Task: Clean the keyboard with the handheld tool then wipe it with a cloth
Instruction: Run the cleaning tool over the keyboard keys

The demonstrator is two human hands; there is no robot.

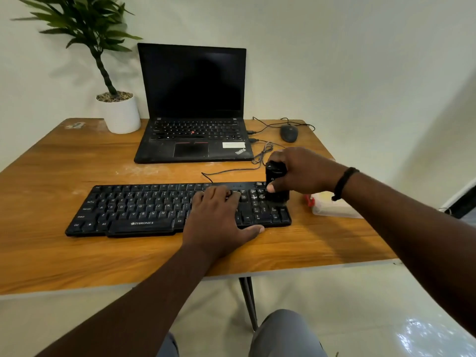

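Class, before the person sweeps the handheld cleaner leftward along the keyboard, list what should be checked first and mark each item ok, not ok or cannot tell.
1. Right hand grips the handheld cleaner firmly: ok.
2. Cleaner's lower end meets the keys at the right end of the keyboard: ok.
3. Left hand lies flat on the keys, steadying the keyboard: ok.
4. Path leftward is free: not ok, the left hand lies right beside the cleaner.
5. Cleaner is switched on: cannot tell.
6. Keyboard cable is clear of the keys: ok, it runs behind the keyboard.
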